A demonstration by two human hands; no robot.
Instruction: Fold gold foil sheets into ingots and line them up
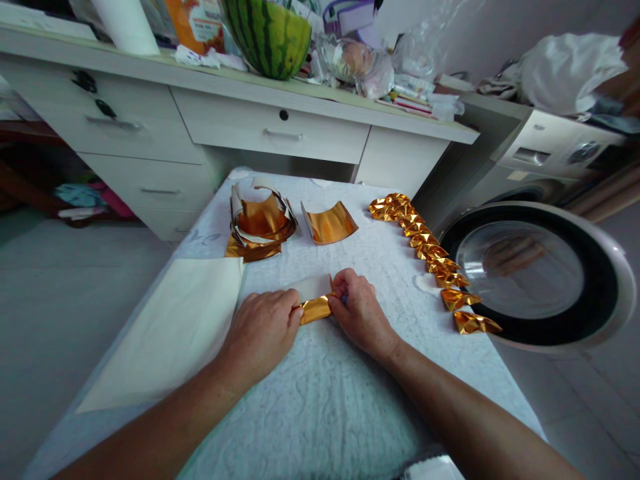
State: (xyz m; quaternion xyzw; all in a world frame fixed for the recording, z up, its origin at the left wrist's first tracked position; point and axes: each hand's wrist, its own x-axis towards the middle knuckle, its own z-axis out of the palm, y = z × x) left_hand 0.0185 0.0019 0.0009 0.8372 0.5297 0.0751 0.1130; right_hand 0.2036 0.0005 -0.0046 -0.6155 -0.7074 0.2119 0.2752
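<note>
Between my two hands is a sheet of gold foil paper (316,310), partly folded over so that gold faces up along the near edge and a pale back shows behind. The left end is gripped by my left hand (265,325), its fingers closed. My right hand (359,310) pinches the right end, where a small corner stands up. Beyond them lies one loose curved gold sheet (331,224). A curled stack of gold sheets (261,220) sits to its left. Along the table's right side runs a row of folded gold foil pieces (430,253).
A cream paper sheet (165,333) lies on the left of the cloth-covered table (300,427). Against the right edge stands the open round door (530,267) of a washing machine. Behind is a white desk (280,133) bearing a cut watermelon (270,40) and plastic bags.
</note>
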